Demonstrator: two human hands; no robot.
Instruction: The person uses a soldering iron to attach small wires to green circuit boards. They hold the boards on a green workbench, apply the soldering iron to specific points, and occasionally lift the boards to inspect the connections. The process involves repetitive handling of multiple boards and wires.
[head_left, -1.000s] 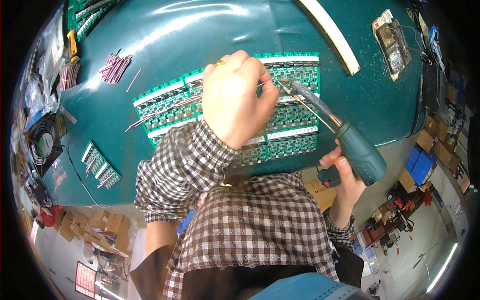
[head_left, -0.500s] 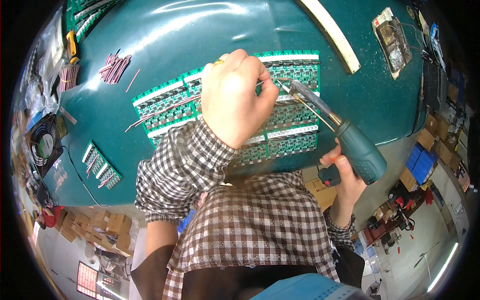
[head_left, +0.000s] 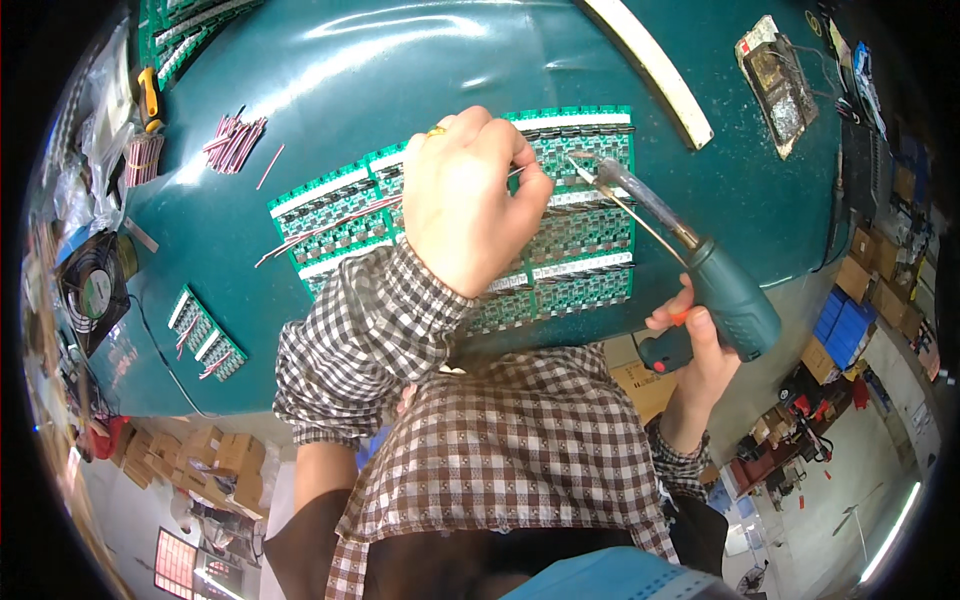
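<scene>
My left hand (head_left: 468,205) is closed in a pinch over a panel of green circuit boards (head_left: 585,240), knuckles up. Red-and-white wires (head_left: 330,223) run from the lower left across the boards and under this hand; a thin end shows just past my fingertips. On the right, my right hand (head_left: 705,350) is wrapped round the handle of a green soldering gun (head_left: 735,305), thumb and finger by its red trigger. The gun's tip and thin feed tube point up-left, over the upper right boards, a little right of my left fingertips. Whether the tip touches a board I cannot tell.
At left lie a loose pile of wires (head_left: 235,140), a banded wire bundle (head_left: 143,162), a yellow-handled screwdriver (head_left: 150,100), a small board (head_left: 205,335) and a fan (head_left: 95,290). A white curved strip (head_left: 655,75) and a solder-stained block (head_left: 778,90) sit at upper right.
The soldering gun has shifted slightly right, its tip farther from my left fingertips. Its red trigger now shows. My left hand keeps its pinch over the boards; the whole view has shifted a little.
</scene>
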